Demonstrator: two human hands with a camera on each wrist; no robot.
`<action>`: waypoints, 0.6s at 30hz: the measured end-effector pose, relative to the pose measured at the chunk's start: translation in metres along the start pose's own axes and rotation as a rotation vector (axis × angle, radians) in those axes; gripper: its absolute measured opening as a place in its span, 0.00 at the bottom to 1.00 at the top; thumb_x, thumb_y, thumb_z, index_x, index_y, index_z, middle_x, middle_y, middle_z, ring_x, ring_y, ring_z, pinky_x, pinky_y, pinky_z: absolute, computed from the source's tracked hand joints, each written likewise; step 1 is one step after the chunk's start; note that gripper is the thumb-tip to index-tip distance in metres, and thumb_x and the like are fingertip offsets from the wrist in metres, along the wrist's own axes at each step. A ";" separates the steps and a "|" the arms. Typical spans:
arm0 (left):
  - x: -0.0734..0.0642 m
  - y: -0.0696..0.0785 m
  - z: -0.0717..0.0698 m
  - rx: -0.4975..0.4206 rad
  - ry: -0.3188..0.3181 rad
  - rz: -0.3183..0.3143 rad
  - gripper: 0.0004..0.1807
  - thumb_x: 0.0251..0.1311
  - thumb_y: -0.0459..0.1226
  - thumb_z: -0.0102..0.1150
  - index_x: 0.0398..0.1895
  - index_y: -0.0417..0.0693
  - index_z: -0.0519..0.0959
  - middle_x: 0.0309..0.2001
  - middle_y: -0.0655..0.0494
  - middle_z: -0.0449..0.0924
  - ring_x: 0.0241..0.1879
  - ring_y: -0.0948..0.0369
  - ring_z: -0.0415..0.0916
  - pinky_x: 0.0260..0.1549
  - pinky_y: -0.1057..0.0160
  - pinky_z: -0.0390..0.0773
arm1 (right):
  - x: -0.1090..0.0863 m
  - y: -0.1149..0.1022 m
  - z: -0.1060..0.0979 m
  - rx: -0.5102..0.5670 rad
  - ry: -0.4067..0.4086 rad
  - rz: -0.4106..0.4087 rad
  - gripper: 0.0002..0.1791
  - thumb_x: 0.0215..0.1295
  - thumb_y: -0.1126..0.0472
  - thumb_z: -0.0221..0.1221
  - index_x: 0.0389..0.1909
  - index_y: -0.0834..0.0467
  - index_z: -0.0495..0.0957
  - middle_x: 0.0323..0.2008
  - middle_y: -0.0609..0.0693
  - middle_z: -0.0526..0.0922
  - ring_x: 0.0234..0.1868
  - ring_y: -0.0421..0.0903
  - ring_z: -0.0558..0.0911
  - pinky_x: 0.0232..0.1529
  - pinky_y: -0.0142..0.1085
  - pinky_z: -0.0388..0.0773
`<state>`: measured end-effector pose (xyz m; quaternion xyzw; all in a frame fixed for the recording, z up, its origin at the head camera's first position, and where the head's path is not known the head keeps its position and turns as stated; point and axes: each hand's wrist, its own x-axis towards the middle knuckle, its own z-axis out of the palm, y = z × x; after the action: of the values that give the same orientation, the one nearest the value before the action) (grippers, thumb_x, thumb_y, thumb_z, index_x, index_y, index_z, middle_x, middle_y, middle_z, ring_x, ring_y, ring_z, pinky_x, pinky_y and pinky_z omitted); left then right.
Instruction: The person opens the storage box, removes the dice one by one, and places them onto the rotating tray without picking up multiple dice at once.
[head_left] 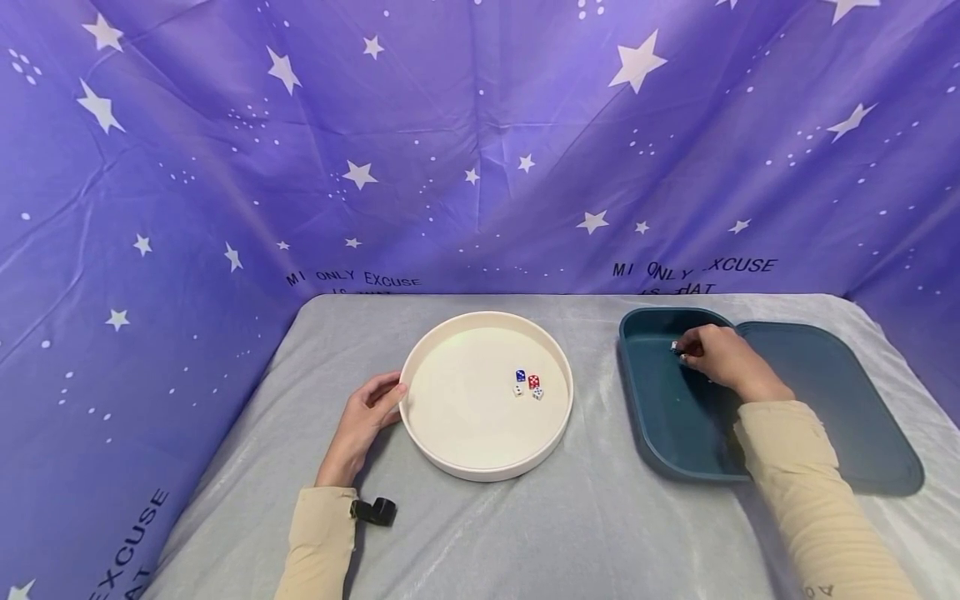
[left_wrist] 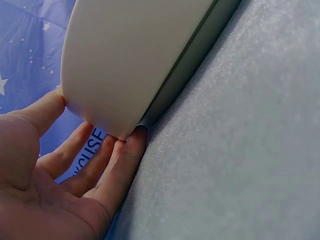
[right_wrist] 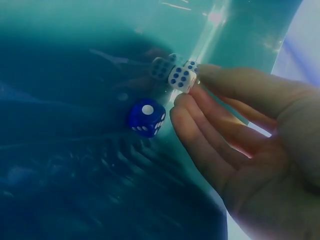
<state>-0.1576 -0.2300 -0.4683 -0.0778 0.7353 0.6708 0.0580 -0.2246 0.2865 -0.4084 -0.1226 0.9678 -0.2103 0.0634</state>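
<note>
In the head view, my left hand (head_left: 365,421) grips the left side of a round cream tray (head_left: 431,462). The left wrist view has the thumb at the rim and the fingertips along the wall down to its base. Four small dice lie grouped right of the tray's middle: a blue die (head_left: 521,376), a red die (head_left: 533,382) and two white ones. My right hand (head_left: 723,358) reaches into a teal rectangular bin (head_left: 656,450), pinching a white die (right_wrist: 182,79) near the wall. Another white die (right_wrist: 192,65) shows partly behind it. A blue die (right_wrist: 146,117) lies beside the fingertips.
A flat teal lid (head_left: 832,400) lies against the bin's right side. Grey cloth (head_left: 480,533) covers the table. Purple star-printed fabric (head_left: 480,125) hangs behind and at both sides. A black strap mount (head_left: 375,511) sticks out from the left sleeve.
</note>
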 end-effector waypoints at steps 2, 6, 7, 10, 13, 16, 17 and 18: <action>0.000 0.000 0.000 -0.002 -0.001 0.002 0.29 0.67 0.45 0.62 0.67 0.40 0.70 0.63 0.41 0.71 0.55 0.56 0.75 0.48 0.66 0.83 | 0.000 0.000 0.001 0.000 0.002 -0.006 0.07 0.59 0.75 0.62 0.38 0.73 0.81 0.30 0.62 0.83 0.32 0.53 0.80 0.34 0.47 0.80; 0.000 -0.001 -0.001 -0.004 -0.005 0.004 0.30 0.67 0.45 0.62 0.67 0.40 0.70 0.63 0.41 0.71 0.55 0.55 0.75 0.48 0.66 0.83 | 0.001 0.003 0.003 -0.008 0.013 -0.013 0.05 0.57 0.75 0.63 0.35 0.72 0.81 0.30 0.61 0.83 0.32 0.53 0.80 0.33 0.46 0.80; 0.000 -0.001 -0.001 -0.005 -0.005 0.003 0.29 0.67 0.45 0.62 0.67 0.40 0.70 0.63 0.41 0.71 0.55 0.55 0.75 0.48 0.66 0.83 | 0.001 0.004 0.004 -0.011 0.020 -0.016 0.05 0.56 0.75 0.63 0.34 0.71 0.81 0.29 0.61 0.83 0.32 0.53 0.81 0.34 0.47 0.80; 0.000 -0.001 -0.001 -0.008 -0.004 0.003 0.29 0.67 0.44 0.62 0.66 0.40 0.70 0.63 0.41 0.71 0.55 0.55 0.75 0.48 0.66 0.83 | 0.001 0.006 0.005 -0.017 0.048 -0.032 0.03 0.56 0.76 0.63 0.31 0.70 0.81 0.28 0.59 0.84 0.31 0.53 0.81 0.33 0.46 0.80; 0.000 -0.001 -0.001 -0.006 -0.004 0.005 0.29 0.67 0.44 0.62 0.66 0.40 0.70 0.63 0.41 0.71 0.55 0.55 0.76 0.48 0.66 0.83 | 0.001 0.006 0.005 -0.021 0.063 -0.043 0.02 0.55 0.76 0.63 0.30 0.69 0.82 0.28 0.59 0.84 0.31 0.52 0.82 0.33 0.46 0.80; 0.000 -0.001 -0.001 -0.007 -0.002 0.008 0.29 0.67 0.45 0.62 0.66 0.40 0.70 0.63 0.41 0.71 0.55 0.56 0.76 0.48 0.66 0.84 | 0.001 0.006 0.005 -0.025 0.053 -0.039 0.02 0.55 0.76 0.64 0.30 0.69 0.82 0.27 0.59 0.84 0.30 0.52 0.81 0.32 0.46 0.80; 0.000 -0.001 -0.001 -0.006 -0.002 0.008 0.29 0.67 0.45 0.63 0.66 0.40 0.70 0.62 0.41 0.71 0.54 0.56 0.76 0.48 0.66 0.84 | 0.001 0.006 0.005 -0.025 0.047 -0.037 0.02 0.55 0.76 0.64 0.30 0.69 0.82 0.27 0.59 0.84 0.30 0.52 0.81 0.32 0.45 0.80; 0.000 -0.001 -0.001 -0.007 -0.001 0.007 0.29 0.66 0.45 0.63 0.66 0.40 0.70 0.62 0.41 0.71 0.54 0.56 0.76 0.48 0.66 0.84 | 0.001 0.006 0.004 -0.025 0.042 -0.034 0.02 0.55 0.76 0.64 0.30 0.69 0.82 0.27 0.59 0.84 0.30 0.51 0.81 0.32 0.45 0.80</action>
<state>-0.1578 -0.2311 -0.4692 -0.0751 0.7331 0.6736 0.0556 -0.2263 0.2897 -0.4151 -0.1352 0.9693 -0.2017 0.0380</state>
